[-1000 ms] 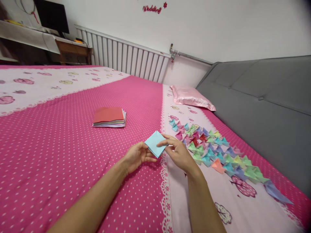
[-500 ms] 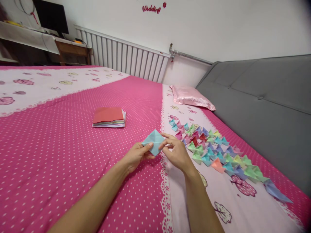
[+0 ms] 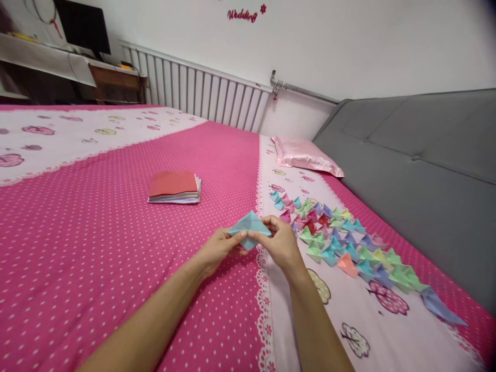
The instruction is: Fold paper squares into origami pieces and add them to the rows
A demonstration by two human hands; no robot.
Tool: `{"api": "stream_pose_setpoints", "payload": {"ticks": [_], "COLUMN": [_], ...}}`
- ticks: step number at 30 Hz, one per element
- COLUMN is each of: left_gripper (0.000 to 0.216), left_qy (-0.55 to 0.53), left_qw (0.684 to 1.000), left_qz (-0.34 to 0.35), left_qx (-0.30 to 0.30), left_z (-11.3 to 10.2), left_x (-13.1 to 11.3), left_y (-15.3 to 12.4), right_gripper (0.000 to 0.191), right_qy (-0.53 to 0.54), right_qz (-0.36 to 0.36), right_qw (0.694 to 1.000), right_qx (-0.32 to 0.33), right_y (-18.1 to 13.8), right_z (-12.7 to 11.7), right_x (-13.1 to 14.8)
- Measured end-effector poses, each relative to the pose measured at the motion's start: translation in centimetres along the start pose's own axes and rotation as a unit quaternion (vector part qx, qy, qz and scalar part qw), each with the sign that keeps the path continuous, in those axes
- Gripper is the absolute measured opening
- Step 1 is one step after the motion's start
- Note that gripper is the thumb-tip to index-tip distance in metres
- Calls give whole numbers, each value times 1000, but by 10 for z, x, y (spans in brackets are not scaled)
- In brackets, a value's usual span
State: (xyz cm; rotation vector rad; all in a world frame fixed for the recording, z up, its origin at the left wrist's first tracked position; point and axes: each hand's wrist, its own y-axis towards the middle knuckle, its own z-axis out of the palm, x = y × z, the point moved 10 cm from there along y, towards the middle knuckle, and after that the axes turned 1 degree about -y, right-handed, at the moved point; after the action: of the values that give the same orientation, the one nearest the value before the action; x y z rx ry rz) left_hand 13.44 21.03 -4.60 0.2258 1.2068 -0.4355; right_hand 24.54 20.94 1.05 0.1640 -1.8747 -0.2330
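A light blue folded paper (image 3: 250, 223), diamond-like in outline with a point at the top, is held above the bed between both hands. My left hand (image 3: 220, 248) grips its left side, thumb on the near face and fingers behind. On the right side, my right hand (image 3: 282, 242) pinches it, the thumb lying across the near face close to the left thumb. Both hands partly cover the lower edges of the paper. To the right lie many small folded paper boats (image 3: 337, 237) in several colours, arranged in slanting rows.
A stack of square coloured paper (image 3: 173, 187), red on top, lies on the pink dotted bedspread (image 3: 96, 248). Behind are a pink satin pillow (image 3: 304, 155), a radiator (image 3: 201, 85) and a desk with a monitor (image 3: 82, 28). A grey headboard (image 3: 422, 155) borders the right side.
My right hand has moved from touching the paper's right corner to pinching it, thumb now beside the left thumb. The paper has tilted, and its outline looks flatter and wider.
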Motion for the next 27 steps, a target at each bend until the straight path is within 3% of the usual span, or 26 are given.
{"api": "stream_pose_setpoints", "payload": {"ticks": [15, 27], "left_gripper": [35, 44], "left_qy": [-16, -65], "left_qw": [999, 996], "left_qz": [-5, -26], "left_qx": [-29, -55], "left_z": [-7, -8], "left_x": [4, 3], "left_y": [4, 3], "right_gripper": [28, 38], "right_qy": [121, 76], "right_qz": [94, 121], "right_qw": [988, 989], "right_qx": [-2, 22], "right_y": [-2, -5], "right_z": [-9, -15], "right_x": [-13, -12]}}
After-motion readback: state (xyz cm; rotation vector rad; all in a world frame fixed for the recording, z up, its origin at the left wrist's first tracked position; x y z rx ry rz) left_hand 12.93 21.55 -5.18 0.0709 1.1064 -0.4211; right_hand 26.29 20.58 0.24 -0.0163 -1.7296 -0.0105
